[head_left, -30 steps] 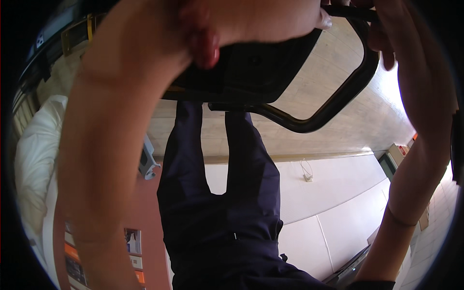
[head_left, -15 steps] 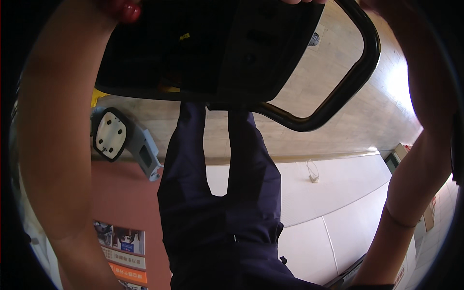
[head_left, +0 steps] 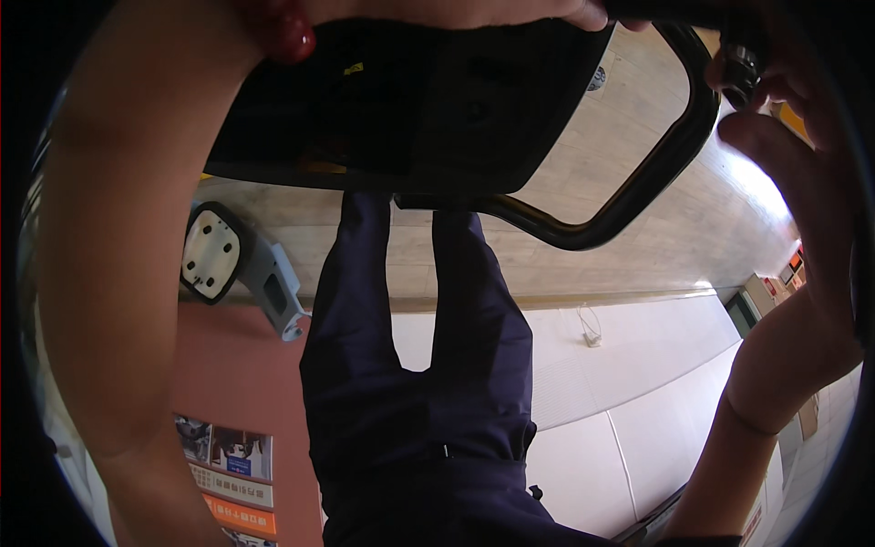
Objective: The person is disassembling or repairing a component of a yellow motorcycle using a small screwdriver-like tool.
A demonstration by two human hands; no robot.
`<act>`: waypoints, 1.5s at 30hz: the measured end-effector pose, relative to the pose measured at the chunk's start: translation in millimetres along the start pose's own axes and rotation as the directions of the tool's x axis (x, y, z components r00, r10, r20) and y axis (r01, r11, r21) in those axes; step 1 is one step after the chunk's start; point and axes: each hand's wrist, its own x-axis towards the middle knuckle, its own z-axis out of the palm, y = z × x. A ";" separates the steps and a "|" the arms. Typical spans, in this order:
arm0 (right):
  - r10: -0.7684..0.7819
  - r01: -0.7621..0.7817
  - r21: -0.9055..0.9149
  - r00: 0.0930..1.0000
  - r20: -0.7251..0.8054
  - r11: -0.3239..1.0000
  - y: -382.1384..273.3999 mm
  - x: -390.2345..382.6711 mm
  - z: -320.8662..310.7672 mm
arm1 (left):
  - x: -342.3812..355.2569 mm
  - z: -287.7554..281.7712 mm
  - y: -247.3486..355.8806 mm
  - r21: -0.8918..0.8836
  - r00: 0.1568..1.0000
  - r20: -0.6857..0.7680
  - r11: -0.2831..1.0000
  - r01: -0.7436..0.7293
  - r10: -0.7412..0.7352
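Along the top edge my left hand point(head_left: 474, 9) reaches right over a large black panel point(head_left: 392, 118). Its fingertips close round the end of a dark bar, which looks like the handle of a socket wrench point(head_left: 740, 75); the upper part of this hand is cut off. At the upper right my right hand point(head_left: 797, 137) has its thumb and fingers about the wrench's round, shiny socket end. Below the wrench a bent black tube point(head_left: 638, 196) loops out from beneath the panel. A small yellow mark point(head_left: 354, 68) shows on the dark panel.
On the floor at left stands a grey bracket point(head_left: 273, 283) with a pale, black-rimmed plate point(head_left: 211, 252). My dark-trousered legs point(head_left: 419, 365) are under the panel. A white platform point(head_left: 629, 365) with a small corded item point(head_left: 592, 339) lies to the right, a red-brown surface point(head_left: 237, 365) to the left.
My left hand has come into view along the top, moving right. My right hand has come lower, and the socket wrench now shows between both hands. The panel and tube have barely shifted.
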 end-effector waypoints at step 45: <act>0.271 -0.257 0.172 0.961 -0.060 0.951 -27.1 25.7 1.7 | 11.2 -0.5 -5.0 -0.098 0.985 0.171 0.994 0.046 -0.028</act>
